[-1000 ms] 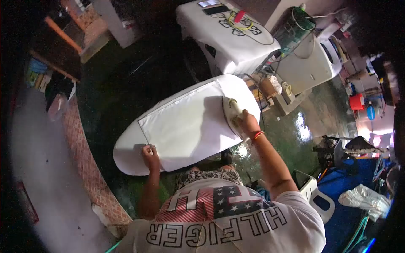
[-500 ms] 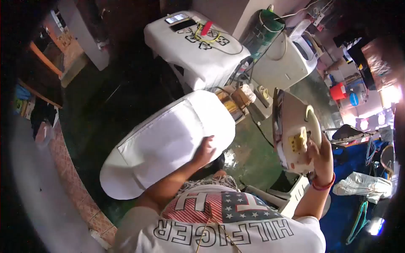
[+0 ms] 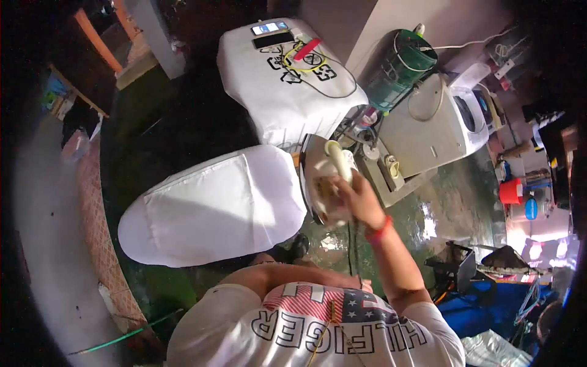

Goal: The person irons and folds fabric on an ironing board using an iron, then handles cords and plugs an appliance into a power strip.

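In my right hand (image 3: 358,199), with a red band at the wrist, is a clothes iron (image 3: 321,165), gripped by its pale handle. It is at the right end of a small ironing board (image 3: 208,208) covered in white, on which a white cloth (image 3: 199,199) lies with a folded edge. Whether the iron touches the board, I cannot tell. The iron's dark cord (image 3: 354,251) hangs below it. My left arm crosses in front of my shirt. Only a bit of my left hand (image 3: 365,285) shows, close to the cord, its fingers mostly hidden.
Beyond the board stands a white-draped table (image 3: 244,79) with a lit phone (image 3: 269,28), a dark phone and a red item on it. A green bin (image 3: 400,67) and a white washing machine (image 3: 422,128) are at the back right. A blue cover (image 3: 477,312) lies at lower right.
The iron in my right hand has moved left to the board's end. My left hand has left the white cloth and crossed right, in front of my body. The view has shifted.
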Demonstrator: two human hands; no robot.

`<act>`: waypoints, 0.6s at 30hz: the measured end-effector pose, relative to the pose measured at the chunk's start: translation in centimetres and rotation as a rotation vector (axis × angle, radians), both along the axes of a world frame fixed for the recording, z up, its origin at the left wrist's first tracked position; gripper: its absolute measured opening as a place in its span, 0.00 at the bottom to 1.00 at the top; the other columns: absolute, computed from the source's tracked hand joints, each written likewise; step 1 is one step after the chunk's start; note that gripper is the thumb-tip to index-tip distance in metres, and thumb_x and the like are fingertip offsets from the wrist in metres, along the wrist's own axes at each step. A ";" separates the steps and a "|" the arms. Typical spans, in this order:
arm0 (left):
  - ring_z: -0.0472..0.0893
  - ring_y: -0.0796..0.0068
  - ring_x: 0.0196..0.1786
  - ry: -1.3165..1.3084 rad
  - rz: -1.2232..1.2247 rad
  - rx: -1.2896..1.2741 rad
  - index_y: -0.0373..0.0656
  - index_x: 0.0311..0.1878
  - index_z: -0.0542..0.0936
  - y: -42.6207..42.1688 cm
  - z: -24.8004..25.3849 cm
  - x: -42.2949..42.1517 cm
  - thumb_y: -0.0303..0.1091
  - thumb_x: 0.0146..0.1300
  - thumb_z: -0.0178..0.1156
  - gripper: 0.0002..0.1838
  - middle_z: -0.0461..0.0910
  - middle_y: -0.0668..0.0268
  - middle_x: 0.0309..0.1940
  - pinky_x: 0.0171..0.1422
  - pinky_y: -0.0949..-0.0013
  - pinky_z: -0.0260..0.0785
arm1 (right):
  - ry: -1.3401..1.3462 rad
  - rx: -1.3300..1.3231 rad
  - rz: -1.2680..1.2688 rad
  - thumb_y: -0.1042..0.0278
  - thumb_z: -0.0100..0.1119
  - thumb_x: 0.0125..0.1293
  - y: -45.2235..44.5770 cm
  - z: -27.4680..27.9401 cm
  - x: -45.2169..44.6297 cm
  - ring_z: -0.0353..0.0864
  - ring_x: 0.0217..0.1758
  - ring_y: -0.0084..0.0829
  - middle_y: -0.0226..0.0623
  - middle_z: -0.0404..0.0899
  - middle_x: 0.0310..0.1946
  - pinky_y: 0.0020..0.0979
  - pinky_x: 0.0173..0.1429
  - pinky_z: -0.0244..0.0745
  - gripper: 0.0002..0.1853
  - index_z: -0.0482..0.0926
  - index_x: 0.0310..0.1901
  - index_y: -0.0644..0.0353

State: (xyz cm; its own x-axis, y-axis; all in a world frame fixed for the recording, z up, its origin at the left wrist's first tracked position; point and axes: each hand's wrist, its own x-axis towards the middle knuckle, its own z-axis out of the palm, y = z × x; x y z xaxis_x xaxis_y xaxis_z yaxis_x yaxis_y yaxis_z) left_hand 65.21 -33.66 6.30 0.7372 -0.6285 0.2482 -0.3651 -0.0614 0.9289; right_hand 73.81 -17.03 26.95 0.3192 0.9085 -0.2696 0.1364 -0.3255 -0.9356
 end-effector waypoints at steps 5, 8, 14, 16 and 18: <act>0.68 0.66 0.60 0.400 0.180 -0.334 0.45 0.56 0.68 -0.2 -1.3 0.0 0.41 0.68 0.44 0.18 0.70 0.59 0.57 0.63 0.61 0.57 | -0.431 0.007 0.040 0.56 0.55 0.63 5.2 -14.8 1.4 0.79 0.27 0.38 0.45 0.76 0.23 0.37 0.31 0.73 0.21 0.69 0.42 0.70; 0.69 0.68 0.58 0.596 0.268 -0.556 0.44 0.55 0.67 0.8 -2.9 -0.3 0.43 0.70 0.41 0.17 0.70 0.58 0.56 0.62 0.65 0.59 | -0.541 -0.014 0.058 0.53 0.56 0.61 6.8 -19.7 2.3 0.79 0.31 0.49 0.53 0.77 0.26 0.43 0.36 0.73 0.24 0.68 0.42 0.71; 0.63 0.86 0.26 1.155 0.129 -1.076 0.45 0.56 0.61 3.2 -3.9 -3.3 0.52 0.70 0.38 0.22 0.73 0.58 0.54 0.32 0.81 0.58 | -0.369 -0.182 0.099 0.49 0.56 0.61 8.4 -22.5 4.3 0.80 0.22 0.37 0.48 0.79 0.27 0.35 0.26 0.75 0.26 0.69 0.43 0.69; 0.62 0.86 0.25 1.152 0.118 -1.035 0.45 0.56 0.61 4.4 -4.3 -3.9 0.52 0.70 0.39 0.22 0.73 0.57 0.55 0.31 0.80 0.58 | -0.288 -0.226 0.085 0.49 0.56 0.61 8.9 -21.6 4.5 0.80 0.22 0.35 0.46 0.79 0.27 0.35 0.26 0.75 0.25 0.69 0.44 0.68; 0.72 0.82 0.30 1.184 0.126 -0.988 0.45 0.57 0.60 6.1 -3.8 -4.3 0.51 0.70 0.40 0.22 0.74 0.55 0.54 0.33 0.77 0.65 | -0.329 -0.257 0.106 0.50 0.56 0.61 9.6 -22.5 4.6 0.80 0.22 0.32 0.45 0.80 0.28 0.33 0.26 0.75 0.25 0.70 0.46 0.67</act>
State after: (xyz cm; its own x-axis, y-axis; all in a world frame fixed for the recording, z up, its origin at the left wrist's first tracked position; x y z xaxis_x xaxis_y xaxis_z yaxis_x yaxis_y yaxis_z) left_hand 60.89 -27.60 2.46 0.8391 -0.4926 -0.2309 0.5440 0.7576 0.3607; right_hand 78.43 -7.47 4.45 0.3348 0.8572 -0.3912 0.4588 -0.5110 -0.7269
